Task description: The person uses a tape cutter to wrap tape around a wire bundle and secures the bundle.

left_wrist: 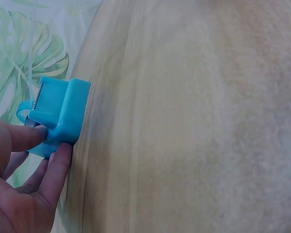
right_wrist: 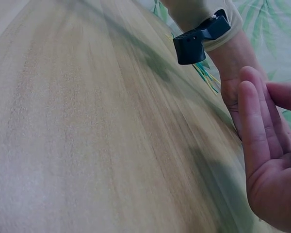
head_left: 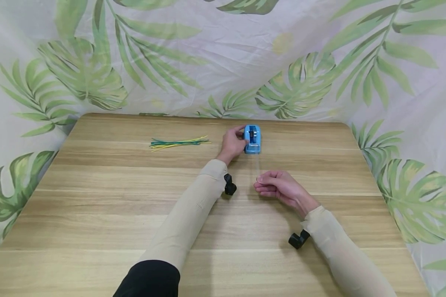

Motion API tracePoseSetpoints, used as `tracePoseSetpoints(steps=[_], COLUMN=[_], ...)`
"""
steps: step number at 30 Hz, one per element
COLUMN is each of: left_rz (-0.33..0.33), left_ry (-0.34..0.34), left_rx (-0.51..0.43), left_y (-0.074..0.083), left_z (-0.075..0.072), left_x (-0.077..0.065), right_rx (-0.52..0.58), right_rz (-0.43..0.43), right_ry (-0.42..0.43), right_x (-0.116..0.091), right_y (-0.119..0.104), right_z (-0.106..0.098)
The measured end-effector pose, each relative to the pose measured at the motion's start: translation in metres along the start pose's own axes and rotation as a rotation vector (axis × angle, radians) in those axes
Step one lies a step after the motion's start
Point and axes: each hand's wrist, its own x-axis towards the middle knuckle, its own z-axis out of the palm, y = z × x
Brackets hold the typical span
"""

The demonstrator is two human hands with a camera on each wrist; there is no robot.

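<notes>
A small blue tape dispenser (head_left: 255,149) stands near the far edge of the table. My left hand (head_left: 233,144) grips it from its left side. In the left wrist view the thumb lies against the dispenser (left_wrist: 76,114), with its toothed cutting edge in sight and other fingers along its lower side. A strip of clear tape (head_left: 257,164) stretches from the dispenser toward me. Its near end is pinched between thumb and forefinger of my right hand (head_left: 280,187). In the right wrist view, the remaining fingers (right_wrist: 254,126) of that hand extend fairly straight, and the tape is hard to make out.
Several thin green and yellow strands (head_left: 180,142) lie in a loose bundle left of the dispenser. A leaf-patterned cloth (head_left: 230,74) hangs behind the wooden table (head_left: 96,198). Each sleeve carries a black wrist camera (head_left: 229,185).
</notes>
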Motion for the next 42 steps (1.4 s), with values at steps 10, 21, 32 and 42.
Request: tracePoseSetpoints(steps=[10,21,32,42], left_rz=[-0.011,-0.012,-0.010,-0.011], left_ry=[-0.002,0.004,0.005,-0.014], left_rx=[-0.004,-0.018,-0.012,-0.029], left_y=[-0.0006,-0.0014,-0.0014,-0.0013], left_z=[0.0002,0.0013,0.0019,0.0001], left_x=[-0.0004,-0.0002,0.0009,-0.0010], right_rx=[0.013,0.009,-0.003,-0.005], right_rz=[0.006,0.012,0.010,0.008], right_ry=[-0.016,-0.034,-0.041,-0.047], right_x=[-0.0030,-0.0056,-0.0076,-0.0086], right_y=[0.0004,0.0013,0.0005,0.0010], right_z=[-0.0009,0.0008,0.0007,0.0018])
